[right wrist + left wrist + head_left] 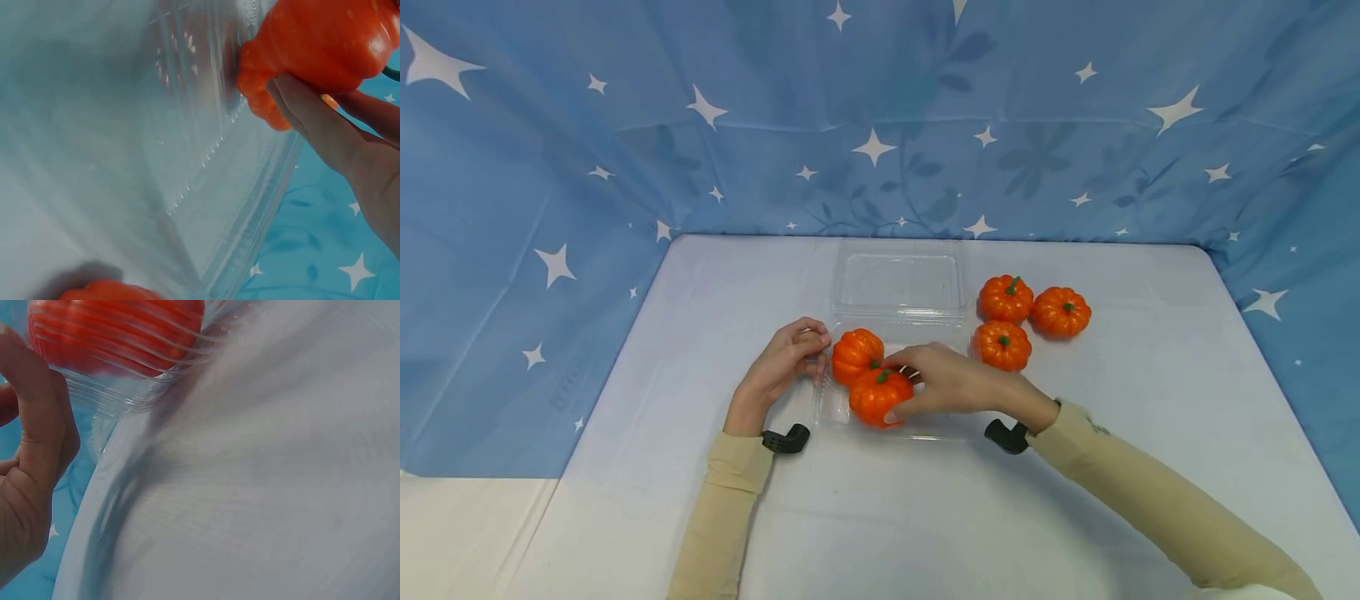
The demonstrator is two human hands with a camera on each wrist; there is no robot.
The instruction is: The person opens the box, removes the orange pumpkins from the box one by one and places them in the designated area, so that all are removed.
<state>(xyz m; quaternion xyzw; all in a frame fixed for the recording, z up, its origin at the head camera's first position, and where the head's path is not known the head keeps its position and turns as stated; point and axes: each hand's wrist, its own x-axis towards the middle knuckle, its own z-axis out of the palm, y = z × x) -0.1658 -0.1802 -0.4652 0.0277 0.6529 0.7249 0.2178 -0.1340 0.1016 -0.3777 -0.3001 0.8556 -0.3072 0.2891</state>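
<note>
My right hand (943,379) holds an orange toy pumpkin (872,400) over the clear plastic box (951,425), its thumb at the near side and fingers at the far side. A second pumpkin (853,348) is in the box's left part, right behind the held one. In the right wrist view, the held pumpkin (325,44) overlaps the other one (269,115). My left hand (790,358) is at the box's left rim with bent fingers (44,419) close against the ribbed wall (125,394); I cannot tell whether they pinch it.
The box's clear lid (898,283) lies folded back toward the curtain. Three more pumpkins stand close together right of the box: one at the back (1006,298), one farther right (1060,312) and one nearer (1002,345). A blue star-patterned curtain (760,100) borders the white table (880,517).
</note>
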